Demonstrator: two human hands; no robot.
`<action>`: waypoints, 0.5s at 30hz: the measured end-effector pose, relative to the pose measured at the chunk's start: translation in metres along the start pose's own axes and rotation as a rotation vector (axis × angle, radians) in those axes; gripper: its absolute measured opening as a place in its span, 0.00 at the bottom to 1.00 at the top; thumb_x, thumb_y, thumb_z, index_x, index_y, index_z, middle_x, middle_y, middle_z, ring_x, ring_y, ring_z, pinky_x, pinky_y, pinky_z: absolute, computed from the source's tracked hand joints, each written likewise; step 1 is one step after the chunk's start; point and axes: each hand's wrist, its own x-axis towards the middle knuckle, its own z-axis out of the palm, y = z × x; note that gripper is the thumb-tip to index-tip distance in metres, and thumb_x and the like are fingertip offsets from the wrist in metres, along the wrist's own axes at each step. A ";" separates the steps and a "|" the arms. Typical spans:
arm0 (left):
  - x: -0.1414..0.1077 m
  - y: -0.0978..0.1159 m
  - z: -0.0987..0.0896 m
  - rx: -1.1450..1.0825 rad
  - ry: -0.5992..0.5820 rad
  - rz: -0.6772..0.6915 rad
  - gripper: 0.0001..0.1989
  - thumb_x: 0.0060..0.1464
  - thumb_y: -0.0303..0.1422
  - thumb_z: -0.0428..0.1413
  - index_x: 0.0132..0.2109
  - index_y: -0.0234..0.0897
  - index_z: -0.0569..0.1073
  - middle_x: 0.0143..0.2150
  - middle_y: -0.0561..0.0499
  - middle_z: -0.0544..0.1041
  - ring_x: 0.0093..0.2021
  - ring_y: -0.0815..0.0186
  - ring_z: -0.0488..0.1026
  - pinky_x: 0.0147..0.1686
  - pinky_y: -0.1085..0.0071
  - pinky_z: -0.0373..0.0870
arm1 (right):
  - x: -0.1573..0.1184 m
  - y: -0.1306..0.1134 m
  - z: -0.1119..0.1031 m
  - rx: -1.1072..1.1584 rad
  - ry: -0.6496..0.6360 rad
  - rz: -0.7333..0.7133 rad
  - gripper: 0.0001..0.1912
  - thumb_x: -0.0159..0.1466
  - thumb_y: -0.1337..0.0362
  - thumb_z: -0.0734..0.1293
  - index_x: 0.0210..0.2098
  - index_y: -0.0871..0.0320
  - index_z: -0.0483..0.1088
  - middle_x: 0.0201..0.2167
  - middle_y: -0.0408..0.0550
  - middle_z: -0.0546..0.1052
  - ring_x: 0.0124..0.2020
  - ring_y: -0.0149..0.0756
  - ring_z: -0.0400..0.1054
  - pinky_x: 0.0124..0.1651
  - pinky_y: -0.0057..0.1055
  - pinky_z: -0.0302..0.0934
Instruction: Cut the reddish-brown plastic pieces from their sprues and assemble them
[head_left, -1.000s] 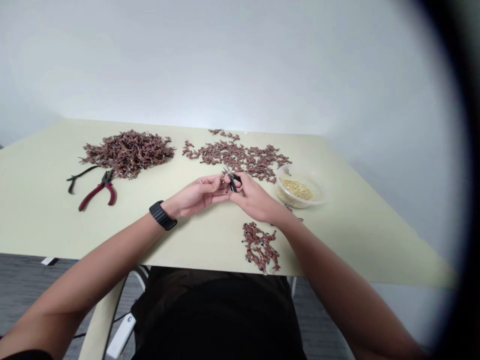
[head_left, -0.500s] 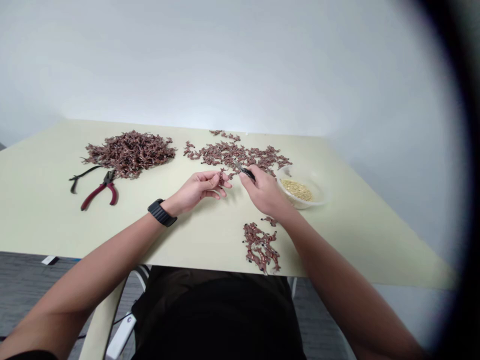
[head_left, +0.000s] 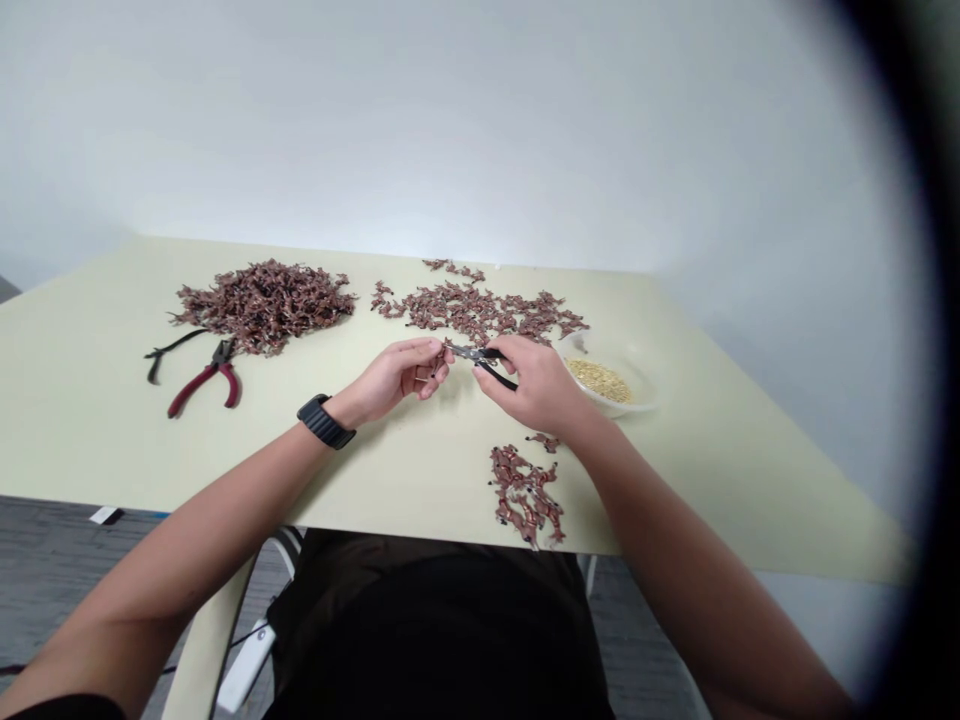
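Between the fingertips of my left hand [head_left: 409,375] is a small brown piece [head_left: 442,362], partly hidden by the fingers. My right hand [head_left: 536,385] is closed round black-handled pliers [head_left: 495,368], whose metal tips point left and meet the brown piece. Behind my hands lies a spread of similar brown pieces [head_left: 480,312]. A smaller group of them [head_left: 525,495] sits near the table's front edge. Just right of my right hand stands a clear bowl [head_left: 645,405] holding small gold-coloured bits [head_left: 598,380].
On the left of the pale table [head_left: 375,490] is a large heap of brown pieces [head_left: 270,300]. In front of it lie red-handled pliers [head_left: 201,385] and a thin black tool [head_left: 176,345]. A pale wall [head_left: 420,120] rises behind the table.
The pliers in my right hand have swung level, with their handles spread, and their tips have moved to the piece in my left hand. My left fingers have curled in more.
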 end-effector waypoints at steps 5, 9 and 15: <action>0.000 0.001 0.002 -0.001 0.004 -0.005 0.16 0.69 0.43 0.59 0.45 0.32 0.77 0.32 0.51 0.72 0.25 0.73 0.67 0.24 0.76 0.63 | 0.000 -0.003 -0.002 0.014 -0.023 0.039 0.17 0.73 0.50 0.64 0.49 0.55 0.74 0.43 0.54 0.79 0.42 0.47 0.71 0.47 0.42 0.63; -0.001 0.002 0.002 0.007 0.004 -0.016 0.16 0.68 0.43 0.60 0.45 0.32 0.77 0.32 0.51 0.72 0.25 0.73 0.67 0.23 0.76 0.62 | 0.000 -0.003 -0.003 0.015 -0.036 0.040 0.16 0.73 0.50 0.64 0.48 0.55 0.74 0.41 0.54 0.79 0.41 0.46 0.71 0.47 0.41 0.62; -0.002 0.002 0.003 0.008 -0.004 -0.027 0.15 0.68 0.44 0.60 0.45 0.33 0.76 0.34 0.52 0.72 0.25 0.74 0.67 0.21 0.77 0.60 | 0.001 -0.002 -0.004 0.035 -0.031 0.013 0.15 0.73 0.51 0.64 0.45 0.56 0.74 0.40 0.52 0.78 0.38 0.43 0.70 0.45 0.39 0.61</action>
